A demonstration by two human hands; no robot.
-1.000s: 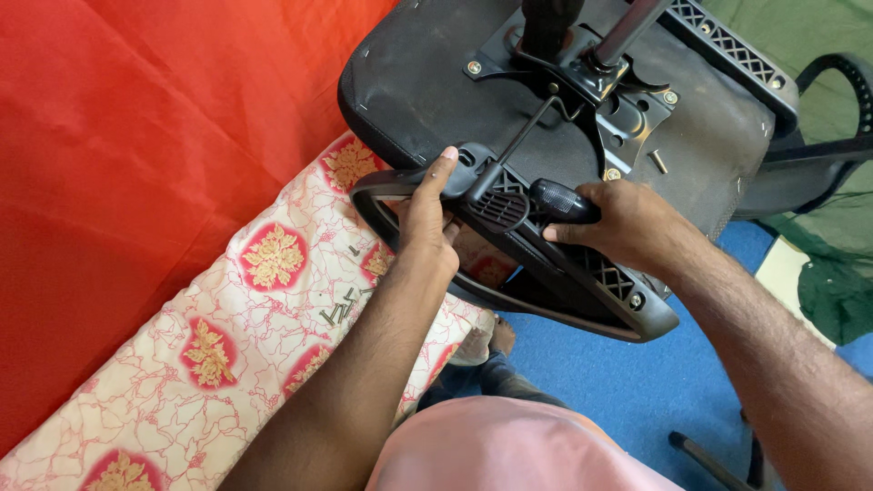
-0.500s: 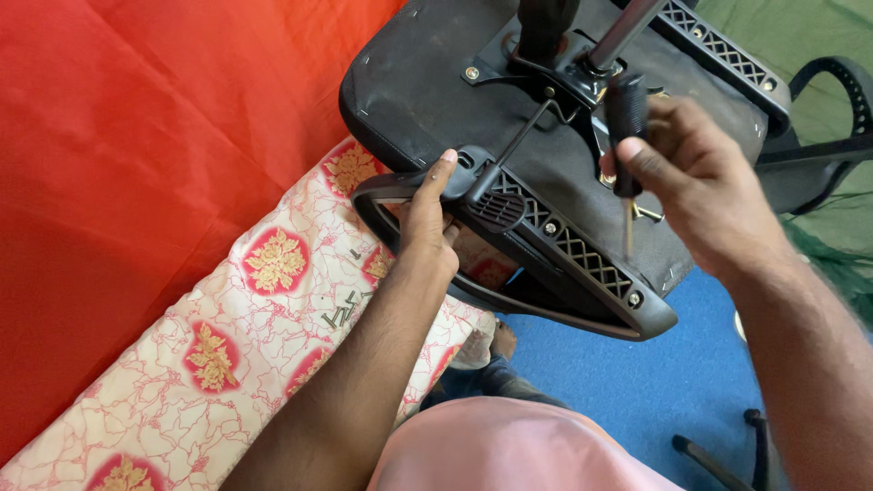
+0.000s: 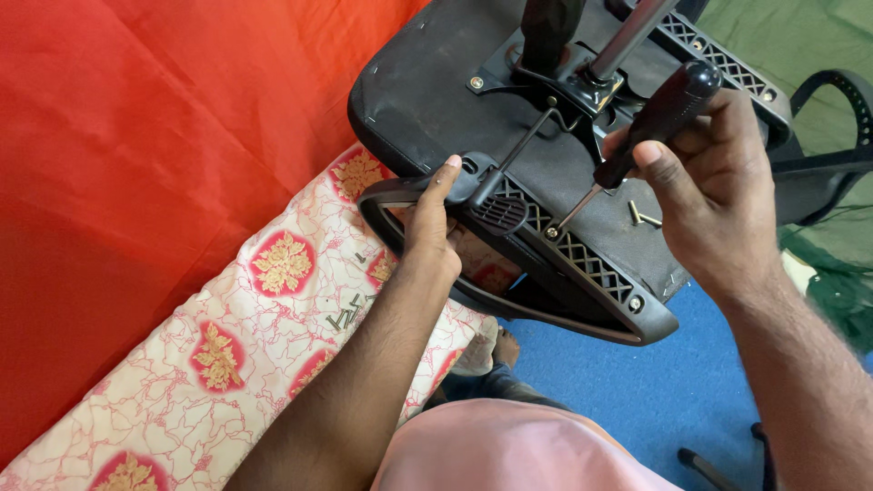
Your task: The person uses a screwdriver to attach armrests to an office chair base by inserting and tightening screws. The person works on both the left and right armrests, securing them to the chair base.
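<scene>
A: Near to far. What's closest?

B: Lower middle of the frame: pink shirt, the person's lap. Left of it a cushion with a red and gold flower print, a few loose screws lying on it. Red cloth fills the upper left behind.

A: Left hand?

B: Left hand sits centre frame, fingers curled over the black armrest, forefinger stretched along its top edge. It's clasping the armrest, steadying it against the upturned chair seat.

A: Right hand?

B: Right hand is upper right, wrapped round the black handle of a screwdriver. Firm grip, thumb along the handle.

A: Axis of the tool?

B: Runs diagonally, handle up-right, tip down-left. Tip meets a screw in the lattice strip of the armrest bracket, just right of the left fingertips. So the screw lies down and left of the right hand, between the two hands, nearer the left one.

A: Is the tip seated?

B: It looks to be touching the screw head; too small to tell whether it's fully engaged.

A: Further back?

B: Two more loose screws rest on the seat underside just under the right thumb. Beyond them the metal mechanism plate with the gas column rising to the top edge. Blue floor lower right.
</scene>
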